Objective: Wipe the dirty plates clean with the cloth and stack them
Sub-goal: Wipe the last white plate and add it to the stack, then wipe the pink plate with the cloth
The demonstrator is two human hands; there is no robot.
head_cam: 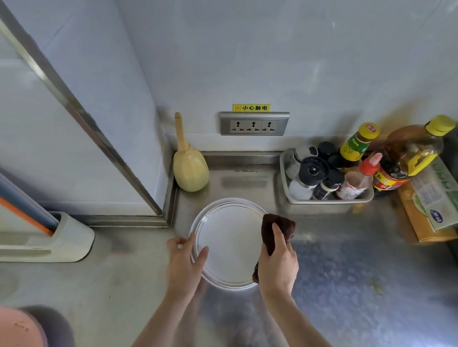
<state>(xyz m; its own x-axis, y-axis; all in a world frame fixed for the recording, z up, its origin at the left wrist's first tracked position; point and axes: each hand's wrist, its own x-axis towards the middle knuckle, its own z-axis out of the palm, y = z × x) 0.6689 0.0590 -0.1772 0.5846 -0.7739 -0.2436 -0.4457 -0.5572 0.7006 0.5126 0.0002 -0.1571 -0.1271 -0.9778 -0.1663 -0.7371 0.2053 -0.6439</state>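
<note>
A steel worktop [340, 260] runs into a pale wall corner, and the work sits at the centre of the frame.

The right hand [278, 263] has its grip bunched around a dark brown cloth [279, 228], fingers folded over it and pinching it tight; the cloth hangs over the right rim of the white plate [229, 242]. The left hand [184, 263] has its grip pressed on the plate's left rim, thumb on the upper face and the other fingers curled at the edge, steadying it. The plate lies flat, or nearly so, on the worktop; a second rim seems to show beneath it, so it may already sit on another plate, though I cannot be sure.

The plate's face looks clean and white, with no smear I can make out. I judge the step in hand to be the wiping of this plate, at or near its end. The next move would call for a last sweep round the rim with the cloth, then a lift with both hands kept level.

Outward, toward the upper left of the plate, a yellow brush [190, 168] leans in the corner. To the upper right, a tray of condiment bottles [325, 177] stands near; the cloth hand should keep clear of it.
</note>
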